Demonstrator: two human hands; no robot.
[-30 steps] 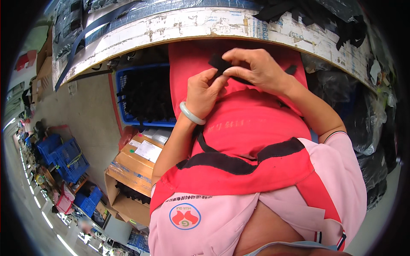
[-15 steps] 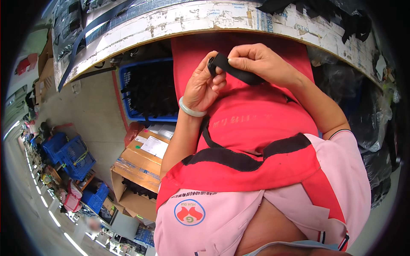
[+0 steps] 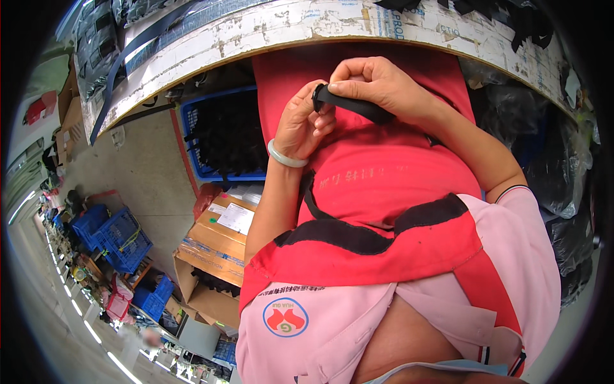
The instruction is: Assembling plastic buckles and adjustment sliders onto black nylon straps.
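Observation:
Between my two hands is a short, wide black strap [image 3: 361,107], held above the red apron [image 3: 384,166]. My left hand [image 3: 303,120] wears a pale bangle and pinches the strap's left end with thumb and forefinger. At that end sits a small dark piece [image 3: 317,98], perhaps a buckle; its shape is partly hidden by the fingers. My right hand [image 3: 387,86] is closed, its thumb and forefinger gripping the strap's upper edge close to the left fingertips. The strap's other end droops below my right palm.
A worn white workbench [image 3: 281,35] curves across the top, with a dark strap [image 3: 137,41] hanging over its left edge. Beneath it stands a blue crate [image 3: 188,137] of black pieces. An open cardboard box [image 3: 217,240] is at my left; plastic bags [image 3: 563,166] lie at right.
My right hand has shifted left along the strap, nearer to my left fingers. The small dark piece at the strap's left end shows more plainly, and the strap has turned slightly.

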